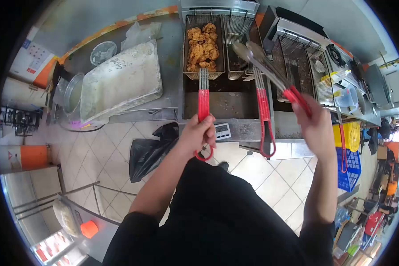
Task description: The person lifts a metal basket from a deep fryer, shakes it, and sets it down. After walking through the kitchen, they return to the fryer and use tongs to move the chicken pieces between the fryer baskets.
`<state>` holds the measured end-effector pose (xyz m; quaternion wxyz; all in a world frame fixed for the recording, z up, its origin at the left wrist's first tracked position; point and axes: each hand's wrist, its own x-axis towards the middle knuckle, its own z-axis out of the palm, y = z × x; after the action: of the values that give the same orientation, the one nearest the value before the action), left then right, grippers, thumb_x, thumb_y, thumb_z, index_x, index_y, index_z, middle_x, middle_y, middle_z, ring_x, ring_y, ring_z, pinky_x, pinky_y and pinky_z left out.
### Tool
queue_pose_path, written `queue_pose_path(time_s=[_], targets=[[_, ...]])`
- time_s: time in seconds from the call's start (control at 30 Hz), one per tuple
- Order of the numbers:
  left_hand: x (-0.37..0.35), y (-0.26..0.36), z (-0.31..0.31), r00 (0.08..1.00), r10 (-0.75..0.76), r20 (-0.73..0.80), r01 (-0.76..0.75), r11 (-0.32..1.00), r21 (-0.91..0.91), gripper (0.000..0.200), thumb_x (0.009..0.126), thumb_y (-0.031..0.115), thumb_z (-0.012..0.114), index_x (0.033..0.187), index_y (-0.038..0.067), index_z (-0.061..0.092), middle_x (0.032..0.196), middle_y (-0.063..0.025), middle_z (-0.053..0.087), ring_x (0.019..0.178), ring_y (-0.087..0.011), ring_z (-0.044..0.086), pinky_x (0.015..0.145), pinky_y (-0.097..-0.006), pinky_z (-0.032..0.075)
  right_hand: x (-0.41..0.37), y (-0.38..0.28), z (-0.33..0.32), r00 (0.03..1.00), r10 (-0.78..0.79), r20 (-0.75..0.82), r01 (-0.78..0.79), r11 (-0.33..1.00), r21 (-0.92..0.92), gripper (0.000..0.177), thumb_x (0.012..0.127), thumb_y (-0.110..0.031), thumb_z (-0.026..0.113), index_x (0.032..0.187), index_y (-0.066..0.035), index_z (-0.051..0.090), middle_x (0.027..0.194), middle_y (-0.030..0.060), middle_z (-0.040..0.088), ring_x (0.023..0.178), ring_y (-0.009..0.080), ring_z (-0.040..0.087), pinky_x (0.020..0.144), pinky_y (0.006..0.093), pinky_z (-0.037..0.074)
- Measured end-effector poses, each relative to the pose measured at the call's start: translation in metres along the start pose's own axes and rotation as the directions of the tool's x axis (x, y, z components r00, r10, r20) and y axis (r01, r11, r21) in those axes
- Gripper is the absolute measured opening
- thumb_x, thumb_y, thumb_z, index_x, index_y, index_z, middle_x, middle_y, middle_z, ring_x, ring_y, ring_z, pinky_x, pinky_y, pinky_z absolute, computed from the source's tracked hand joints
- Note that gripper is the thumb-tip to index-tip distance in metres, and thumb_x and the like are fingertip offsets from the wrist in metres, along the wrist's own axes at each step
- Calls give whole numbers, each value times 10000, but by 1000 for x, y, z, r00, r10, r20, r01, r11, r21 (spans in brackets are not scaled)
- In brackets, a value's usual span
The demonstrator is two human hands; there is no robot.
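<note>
My left hand [198,132] is closed round the red handle of a fryer basket [221,48]. Golden fried chicken [203,48] fills much of that wire basket, which hangs at the back of the fryer [226,104]. Metal tongs [268,66] with red grips are held in my right hand [314,126]. Their jaws point up and left, over a second fryer basket [238,37] beside the first. That second basket shows no chicken, and its red handle [264,108] reaches toward me. The tongs look apart from the chicken.
A flour-dusted tray [122,77] rests on the steel counter to the left, near a round sieve [74,95]. More wire baskets [299,64] stand at the right. A black bag [148,155] lies on the tiled floor, and a blue crate [350,170] is low at right.
</note>
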<state>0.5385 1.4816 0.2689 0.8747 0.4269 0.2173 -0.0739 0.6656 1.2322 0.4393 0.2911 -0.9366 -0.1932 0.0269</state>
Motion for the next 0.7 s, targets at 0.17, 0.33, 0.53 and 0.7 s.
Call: queue_pose_path(time_s=[0.17, 0.33, 0.53, 0.7], targets=[[3, 3, -12, 993, -31, 118, 21, 995, 93, 194, 1050, 250, 454, 1101, 63, 444, 690, -53, 541, 547, -205, 611, 506, -317, 516, 89, -52, 60, 990, 21, 140, -14, 999, -51, 332, 930, -321, 604, 940, 3, 673, 716, 216, 620, 686, 393, 619, 644, 424, 479], [8, 17, -24, 960, -117, 256, 76, 984, 164, 201, 1056, 264, 434, 1050, 63, 427, 738, -77, 616, 640, -216, 680, 518, -276, 510, 142, -71, 132, 981, -12, 193, 72, 949, -306, 398, 923, -396, 588, 870, -13, 680, 824, 210, 688, 833, 415, 669, 761, 459, 549], [12, 23, -35, 904, -125, 408, 26, 971, 239, 226, 1057, 286, 427, 1028, 61, 437, 780, -78, 644, 695, -184, 693, 527, -258, 506, 165, -98, 168, 973, -36, 227, 136, 887, -441, 380, 933, -373, 572, 891, -10, 676, 871, 211, 698, 838, 405, 680, 760, 465, 554], [12, 27, -37, 905, -100, 413, 9, 976, 217, 211, 1055, 265, 439, 1033, 56, 451, 796, -71, 650, 718, -152, 678, 550, -253, 508, 176, -83, 150, 961, 119, 250, -50, 963, -266, 376, 922, -369, 617, 962, -3, 696, 792, 145, 681, 699, 281, 666, 657, 396, 519]])
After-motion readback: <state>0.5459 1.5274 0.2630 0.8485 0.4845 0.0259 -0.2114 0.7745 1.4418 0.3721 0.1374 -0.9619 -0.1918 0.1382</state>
